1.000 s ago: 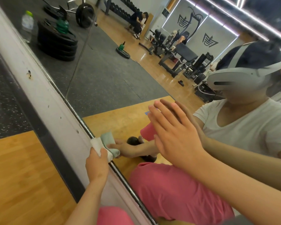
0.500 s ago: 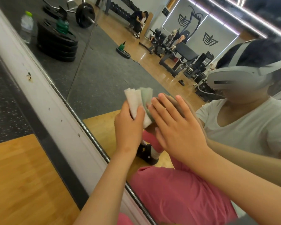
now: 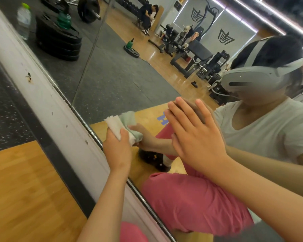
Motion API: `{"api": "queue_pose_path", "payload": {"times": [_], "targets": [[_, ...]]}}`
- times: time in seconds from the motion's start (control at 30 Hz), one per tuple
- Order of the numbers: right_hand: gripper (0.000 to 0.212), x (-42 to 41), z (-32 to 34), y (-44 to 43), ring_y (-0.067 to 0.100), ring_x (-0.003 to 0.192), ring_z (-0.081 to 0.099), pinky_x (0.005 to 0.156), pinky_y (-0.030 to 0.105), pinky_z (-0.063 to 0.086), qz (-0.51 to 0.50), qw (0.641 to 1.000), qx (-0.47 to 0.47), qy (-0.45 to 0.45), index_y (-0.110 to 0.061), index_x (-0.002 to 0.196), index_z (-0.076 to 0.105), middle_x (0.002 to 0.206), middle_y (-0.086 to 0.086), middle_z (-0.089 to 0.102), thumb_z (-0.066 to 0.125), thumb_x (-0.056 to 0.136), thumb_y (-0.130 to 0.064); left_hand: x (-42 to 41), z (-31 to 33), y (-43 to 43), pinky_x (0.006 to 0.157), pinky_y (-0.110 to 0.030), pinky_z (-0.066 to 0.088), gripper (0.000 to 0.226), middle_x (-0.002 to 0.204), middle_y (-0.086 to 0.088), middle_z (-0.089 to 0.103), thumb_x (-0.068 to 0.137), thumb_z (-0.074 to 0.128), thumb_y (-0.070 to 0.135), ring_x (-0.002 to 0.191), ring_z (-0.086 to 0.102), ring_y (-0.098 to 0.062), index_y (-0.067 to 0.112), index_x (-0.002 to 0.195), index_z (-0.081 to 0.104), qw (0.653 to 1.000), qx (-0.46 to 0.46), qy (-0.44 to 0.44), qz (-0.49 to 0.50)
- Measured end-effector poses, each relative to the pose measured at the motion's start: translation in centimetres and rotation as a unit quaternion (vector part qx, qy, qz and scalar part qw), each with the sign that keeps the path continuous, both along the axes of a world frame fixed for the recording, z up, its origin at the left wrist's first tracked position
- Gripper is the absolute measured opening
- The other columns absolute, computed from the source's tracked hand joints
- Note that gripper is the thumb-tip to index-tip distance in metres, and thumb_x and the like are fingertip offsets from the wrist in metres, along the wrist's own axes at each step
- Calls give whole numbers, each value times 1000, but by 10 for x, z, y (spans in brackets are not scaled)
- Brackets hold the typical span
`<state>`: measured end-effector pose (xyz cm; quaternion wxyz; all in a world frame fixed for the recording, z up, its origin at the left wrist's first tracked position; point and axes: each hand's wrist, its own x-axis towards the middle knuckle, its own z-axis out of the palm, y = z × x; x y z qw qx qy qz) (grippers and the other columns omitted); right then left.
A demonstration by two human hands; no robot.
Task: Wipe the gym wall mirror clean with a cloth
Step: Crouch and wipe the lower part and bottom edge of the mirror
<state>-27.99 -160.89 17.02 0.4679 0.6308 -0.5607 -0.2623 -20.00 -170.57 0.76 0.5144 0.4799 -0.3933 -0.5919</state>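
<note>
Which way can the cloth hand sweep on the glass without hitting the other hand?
Free: the mirror glass above the cloth, between the white frame strip and the right hand; also the glass below, between both forearms. Crowded: the narrow gap between the left hand and the right hand, which lies flat on the glass.

Two hands are counted — a left hand (image 3: pixel 117 151) and a right hand (image 3: pixel 198 137). One cloth (image 3: pixel 115 125) and one mirror (image 3: pixel 112 75) are seen — with one plastic bottle (image 3: pixel 24 20) and one stack of weight plates (image 3: pixel 59 44) reflected.
</note>
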Motion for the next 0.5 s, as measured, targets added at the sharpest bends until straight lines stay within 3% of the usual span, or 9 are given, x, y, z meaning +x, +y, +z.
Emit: {"api": "queue_pose_path", "payload": {"times": [0.13,0.3,0.43,0.5], "targets": [[56,0,-3,-1,29,142,31,119,50,8,7,1000,-9,-11,-3,139,51,149,12,45,43,89,-27,5,-41,12,76,-32,40,31,109,-17,64,99,47,21,91,56,-27,6,123,58,995,85,-55,-22],[44,8,13,-9,27,128,50,110,41,25,47,998,-20,-46,-9,122,65,132,7,60,48,85,-25,5,-52,12,75,-34,41,27,104,-16,63,98,49,19,89,55,-28,3,117,60,988,142,-53,-22],[72,-1,34,-23,25,148,23,121,39,2,-33,999,17,-33,-11,148,41,157,5,32,2,98,-45,1,-25,0,85,-41,50,23,104,-10,62,97,53,20,95,58,-28,7,115,60,993,121,-7,13],[73,-5,33,-27,23,150,13,121,39,-9,-61,997,36,-21,-11,153,30,161,4,20,-6,97,-43,-1,-5,-6,83,-43,52,15,100,-6,61,96,53,19,94,61,-29,10,106,59,995,95,17,25]]}}
